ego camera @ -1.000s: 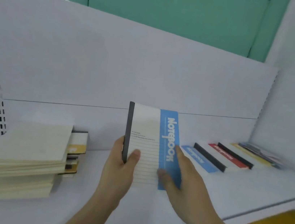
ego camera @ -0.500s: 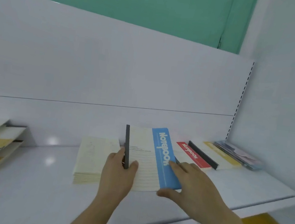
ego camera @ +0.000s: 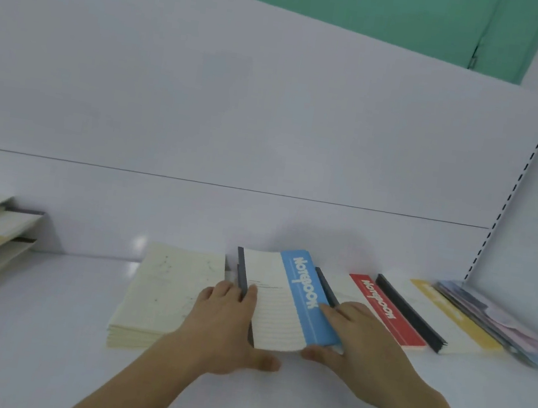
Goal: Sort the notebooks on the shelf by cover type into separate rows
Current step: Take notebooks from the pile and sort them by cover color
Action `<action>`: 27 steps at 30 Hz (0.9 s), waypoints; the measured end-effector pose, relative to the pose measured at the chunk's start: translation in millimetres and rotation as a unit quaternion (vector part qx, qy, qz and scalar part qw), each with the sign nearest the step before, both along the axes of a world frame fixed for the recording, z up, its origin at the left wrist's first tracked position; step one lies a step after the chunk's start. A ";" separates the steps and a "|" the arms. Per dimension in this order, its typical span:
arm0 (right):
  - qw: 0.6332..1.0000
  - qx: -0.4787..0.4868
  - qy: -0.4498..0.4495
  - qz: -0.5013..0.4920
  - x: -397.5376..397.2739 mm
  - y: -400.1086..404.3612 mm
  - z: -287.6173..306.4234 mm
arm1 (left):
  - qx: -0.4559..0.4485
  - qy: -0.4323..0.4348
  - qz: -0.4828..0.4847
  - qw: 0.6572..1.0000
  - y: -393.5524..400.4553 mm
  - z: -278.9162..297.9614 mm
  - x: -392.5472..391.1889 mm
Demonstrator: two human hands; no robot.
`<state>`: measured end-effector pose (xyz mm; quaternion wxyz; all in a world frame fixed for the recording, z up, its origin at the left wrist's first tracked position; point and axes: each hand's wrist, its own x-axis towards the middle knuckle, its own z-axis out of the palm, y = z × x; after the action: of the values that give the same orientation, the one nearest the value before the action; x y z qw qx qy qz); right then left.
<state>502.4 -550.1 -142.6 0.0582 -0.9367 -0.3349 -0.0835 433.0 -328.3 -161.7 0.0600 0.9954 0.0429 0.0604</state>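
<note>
Blue-striped notebook [ego camera: 285, 301] is lying flat on the white shelf [ego camera: 36, 326], between the cream stack [ego camera: 167, 293] and the red-striped notebook [ego camera: 384, 310], apparently joining that row. Left hand [ego camera: 225, 329] is gripping its dark spine; right hand [ego camera: 358, 347], fingers straight, is pressing its blue edge, likely squaring it.

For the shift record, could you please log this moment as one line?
step: placing blue-stripe notebook in row | left hand: on spine | right hand: on blue edge | neighbour: red-stripe notebook
</note>
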 end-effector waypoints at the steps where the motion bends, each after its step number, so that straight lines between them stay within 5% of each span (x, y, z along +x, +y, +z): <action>1: 1.000 -0.002 0.005 0.008 6.8 0.2 -5.6 | 0.013 -0.004 0.000 1.000 -0.1 -3.6 3.6; 7: 0.998 -0.044 -0.005 0.044 38.6 1.4 -26.5 | 0.085 0.026 0.021 0.996 -3.2 -10.3 17.4; 16: 0.989 -0.063 -0.052 0.125 67.7 -2.1 -36.9 | 0.040 0.039 0.071 0.996 -11.8 -2.8 17.7; 27: 0.983 -0.085 0.011 0.163 88.9 -4.5 -27.0 | 0.036 0.068 0.086 0.993 -16.3 8.6 18.4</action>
<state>591.3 -554.6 -169.6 -0.0049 -0.8721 -0.4881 -0.0337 451.4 -344.6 -153.0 0.0160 0.9914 0.1300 -0.0009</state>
